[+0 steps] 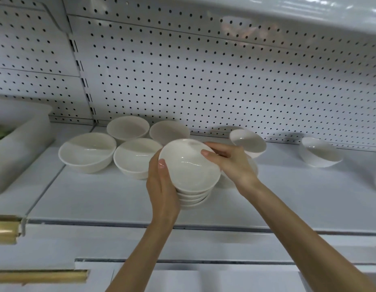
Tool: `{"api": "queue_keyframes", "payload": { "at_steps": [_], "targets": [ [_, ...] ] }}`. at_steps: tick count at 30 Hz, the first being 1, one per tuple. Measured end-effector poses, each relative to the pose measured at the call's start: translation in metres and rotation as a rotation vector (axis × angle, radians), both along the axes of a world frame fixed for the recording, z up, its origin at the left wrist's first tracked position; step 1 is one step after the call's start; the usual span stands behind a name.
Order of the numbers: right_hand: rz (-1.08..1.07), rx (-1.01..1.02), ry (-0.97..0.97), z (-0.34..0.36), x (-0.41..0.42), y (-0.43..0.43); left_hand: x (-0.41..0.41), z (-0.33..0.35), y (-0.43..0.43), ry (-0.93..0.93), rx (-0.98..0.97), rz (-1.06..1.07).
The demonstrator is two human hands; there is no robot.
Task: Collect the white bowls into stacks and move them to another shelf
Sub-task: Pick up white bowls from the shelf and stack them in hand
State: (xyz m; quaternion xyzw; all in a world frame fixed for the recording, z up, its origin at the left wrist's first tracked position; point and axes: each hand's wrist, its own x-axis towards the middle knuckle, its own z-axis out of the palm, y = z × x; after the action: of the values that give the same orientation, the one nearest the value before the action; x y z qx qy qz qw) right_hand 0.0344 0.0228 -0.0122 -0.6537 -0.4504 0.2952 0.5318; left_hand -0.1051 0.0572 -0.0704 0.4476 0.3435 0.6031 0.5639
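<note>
White round ceramic bowl stack (189, 171): clamped both sides, probably against toppling.
Left hand (162, 186): curled round 9 o'clock wall.
Right hand (231, 165): pinches rim, 2 o'clock.

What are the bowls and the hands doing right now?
Stack of white ceramic bowls: nested, tilted, held between both hands.
Left hand: grips the stack's left side.
Right hand: grips the stack's right rim.
Four white bowls on the left: upright, unstacked, on the white metal shelf.
White bowl far right: alone, unstacked.
</note>
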Motion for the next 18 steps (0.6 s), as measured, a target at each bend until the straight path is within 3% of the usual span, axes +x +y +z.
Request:
{"api": "queue_keyframes", "payload": {
  "at_steps": [7,12,18],
  "targets": [
    [0.003,0.018,0.172,-0.031,-0.018,-0.002,0.005,-0.003,0.000,0.038,0.021,0.092],
    [0.027,0.082,0.259,-0.043,-0.020,-0.011,-0.003,-0.004,0.004,0.106,0.070,0.024],
    [0.075,0.215,0.125,-0.063,-0.028,-0.026,-0.009,-0.010,0.011,0.144,0.140,-0.067]
  ]
}}
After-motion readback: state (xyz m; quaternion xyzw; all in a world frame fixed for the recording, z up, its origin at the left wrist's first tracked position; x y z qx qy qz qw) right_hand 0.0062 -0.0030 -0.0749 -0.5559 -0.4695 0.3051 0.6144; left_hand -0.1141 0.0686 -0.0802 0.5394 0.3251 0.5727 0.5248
